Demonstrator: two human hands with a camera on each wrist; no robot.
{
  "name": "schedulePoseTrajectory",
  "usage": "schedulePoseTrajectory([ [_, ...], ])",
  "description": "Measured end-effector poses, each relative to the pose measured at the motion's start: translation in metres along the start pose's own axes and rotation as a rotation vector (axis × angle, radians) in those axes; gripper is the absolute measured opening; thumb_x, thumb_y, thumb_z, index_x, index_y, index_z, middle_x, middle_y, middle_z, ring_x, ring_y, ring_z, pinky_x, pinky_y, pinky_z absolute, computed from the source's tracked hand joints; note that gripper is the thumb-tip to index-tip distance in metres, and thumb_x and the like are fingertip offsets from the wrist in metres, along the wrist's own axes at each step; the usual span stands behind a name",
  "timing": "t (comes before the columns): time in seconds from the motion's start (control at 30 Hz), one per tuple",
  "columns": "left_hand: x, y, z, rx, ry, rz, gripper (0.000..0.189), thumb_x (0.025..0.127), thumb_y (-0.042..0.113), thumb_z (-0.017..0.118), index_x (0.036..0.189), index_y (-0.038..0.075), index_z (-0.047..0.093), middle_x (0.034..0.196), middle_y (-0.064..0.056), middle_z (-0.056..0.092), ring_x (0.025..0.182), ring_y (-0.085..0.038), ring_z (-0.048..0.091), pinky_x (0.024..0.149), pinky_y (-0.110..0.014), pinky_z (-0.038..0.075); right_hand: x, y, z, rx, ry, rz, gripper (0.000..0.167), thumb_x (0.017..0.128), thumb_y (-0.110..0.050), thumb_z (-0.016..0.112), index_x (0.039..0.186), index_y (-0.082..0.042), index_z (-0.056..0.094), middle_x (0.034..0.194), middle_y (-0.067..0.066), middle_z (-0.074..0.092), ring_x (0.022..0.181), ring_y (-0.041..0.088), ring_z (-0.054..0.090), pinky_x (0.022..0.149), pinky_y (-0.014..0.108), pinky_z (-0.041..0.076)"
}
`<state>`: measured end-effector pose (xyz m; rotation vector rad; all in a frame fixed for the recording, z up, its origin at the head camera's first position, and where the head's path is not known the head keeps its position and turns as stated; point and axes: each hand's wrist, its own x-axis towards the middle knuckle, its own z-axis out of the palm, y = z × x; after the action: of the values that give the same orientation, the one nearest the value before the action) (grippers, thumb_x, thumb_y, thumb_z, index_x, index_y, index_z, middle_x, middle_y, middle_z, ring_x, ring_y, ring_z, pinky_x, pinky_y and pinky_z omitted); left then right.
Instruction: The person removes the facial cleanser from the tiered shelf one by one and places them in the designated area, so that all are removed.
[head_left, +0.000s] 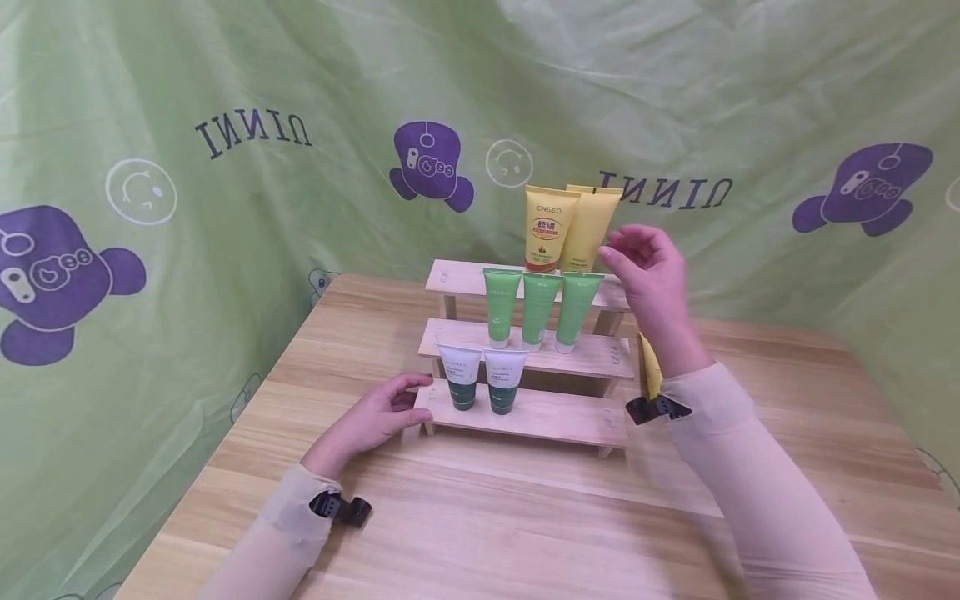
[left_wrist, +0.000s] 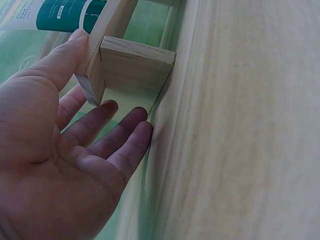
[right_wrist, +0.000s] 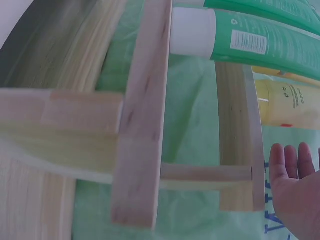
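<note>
A three-step wooden rack (head_left: 555,417) stands on the table. My left hand (head_left: 386,408) is at the left end of its lowest shelf, thumb touching the board's edge beside a white and dark-green tube (head_left: 461,375). In the left wrist view the other fingers of that hand (left_wrist: 75,135) spread loosely near the rack's end. A second such tube (head_left: 504,379) stands alongside. Three green tubes (head_left: 537,310) fill part of the middle shelf. Up top are two yellow tubes, one in front (head_left: 547,229), one partly hidden (head_left: 592,225). Beside the latter, my right hand (head_left: 648,271) has loosely bent, unloaded fingers.
Another yellow tube (head_left: 649,367) stands right of the rack, partly behind my right wrist. A green curtain (head_left: 337,67) with purple figures hangs around the wooden table (head_left: 465,525). Black camera straps (head_left: 658,407) sit on both wrists.
</note>
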<state>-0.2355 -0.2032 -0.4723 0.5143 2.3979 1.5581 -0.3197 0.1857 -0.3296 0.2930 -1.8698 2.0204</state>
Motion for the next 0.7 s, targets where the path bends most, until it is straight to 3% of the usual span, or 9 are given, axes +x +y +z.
schedulePoseTrajectory([
  [0.37, -0.002, 0.001, 0.000, 0.012, -0.002, -0.002, 0.058, 0.088, 0.024, 0.075, 0.137, 0.006, 0.050, 0.130, -0.017, 0.058, 0.118, -0.031, 0.058, 0.100, -0.040, 0.048, 0.002, 0.003, 0.014, 0.082, -0.004, -0.012, 0.042, 0.081, -0.003, 0.079, 0.117, -0.005, 0.058, 0.115, 0.012, 0.062, 0.107, 0.024, 0.059, 0.094, 0.027, 0.050],
  [0.7, -0.001, 0.002, 0.000, 0.032, 0.001, 0.005, 0.059, 0.088, 0.027, 0.075, 0.138, 0.006, 0.050, 0.130, -0.017, 0.059, 0.117, -0.031, 0.059, 0.101, -0.041, 0.047, 0.003, 0.003, 0.019, 0.068, 0.024, -0.001, 0.039, 0.080, -0.004, 0.080, 0.113, -0.006, 0.060, 0.110, 0.010, 0.063, 0.102, 0.022, 0.059, 0.090, 0.026, 0.050],
])
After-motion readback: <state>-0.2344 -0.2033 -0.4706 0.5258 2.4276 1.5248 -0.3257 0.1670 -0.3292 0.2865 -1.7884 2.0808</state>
